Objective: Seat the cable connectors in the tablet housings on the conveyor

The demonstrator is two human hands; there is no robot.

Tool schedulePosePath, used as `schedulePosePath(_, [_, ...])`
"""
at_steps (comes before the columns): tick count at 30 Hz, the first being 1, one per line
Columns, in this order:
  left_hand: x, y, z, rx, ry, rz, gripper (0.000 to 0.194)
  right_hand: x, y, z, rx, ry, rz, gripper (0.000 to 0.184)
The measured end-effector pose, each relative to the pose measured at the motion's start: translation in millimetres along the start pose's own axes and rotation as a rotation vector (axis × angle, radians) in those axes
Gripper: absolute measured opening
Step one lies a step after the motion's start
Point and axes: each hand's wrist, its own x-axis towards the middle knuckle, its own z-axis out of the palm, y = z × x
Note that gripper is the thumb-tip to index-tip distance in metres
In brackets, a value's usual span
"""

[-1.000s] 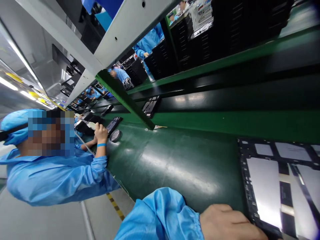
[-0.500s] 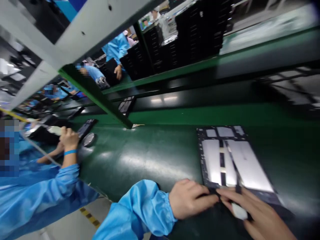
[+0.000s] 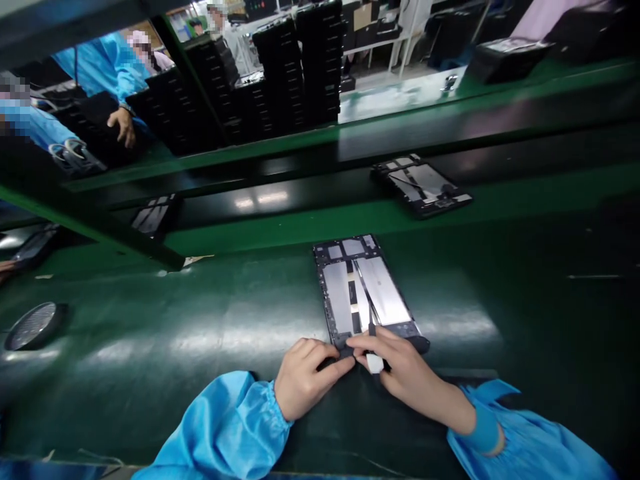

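Far to the left of our fingers, a round dish (image 3: 34, 327) stands on the green bench (image 3: 200, 333). Beyond it, a green post (image 3: 115, 237) slants down, and past that we see a co-worker's hand (image 3: 123, 125) beside black cases. An open device (image 3: 153, 215) lies on the belt (image 3: 295, 193), left of and beyond our fingers, with tall black stacks (image 3: 280, 73) farther back.

Our left hand (image 3: 306, 379) has its fingers bent, thumb and index close together at the main device's near left corner; we cannot tell whether they pinch it. Just beyond our fingertips, the main device (image 3: 383, 287) lies flat on the bench, its silver panels exposed. Our right hand (image 3: 407, 373) has narrow-set fingers around a white-ended tool (image 3: 375, 363), fingertips close to our left ones. Beyond and right of them, another open device (image 3: 425, 181) lies flat.
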Motion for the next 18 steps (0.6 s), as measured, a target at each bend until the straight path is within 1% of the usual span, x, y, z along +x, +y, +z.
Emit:
schedulePosePath(3, [1.0,0.3,-1.4,0.056,-0.026,0.042,0.024,1.3,0.0,0.6,-0.018,0.024,-0.009,0.047])
schedulePosePath(5, [0.7,-0.1,-1.3,0.052,-0.035,0.038,0.024,1.6,-0.2,0.9,-0.023,0.026,-0.009,0.046])
schedulePosePath(10, [-3.2,-3.1,1.9,-0.071,-0.022,-0.077,0.022,2.4,-2.4,1.1,-0.015,0.041,-0.013,0.043])
schedulePosePath(12, [-4.2,-4.0,2.5,-0.101,-0.028,-0.1,0.021,3.3,-4.4,0.4,-0.004,0.039,-0.007,0.04])
schedulePosePath(15, [-3.4,-4.1,1.7,-0.114,-0.033,-0.084,0.019,4.9,-7.6,-1.3,0.0,0.031,0.006,0.035])
schedulePosePath(18, [-0.8,-3.1,0.4,-0.069,-0.015,-0.024,0.019,5.5,-8.7,-2.5,-0.004,0.022,0.012,0.035])
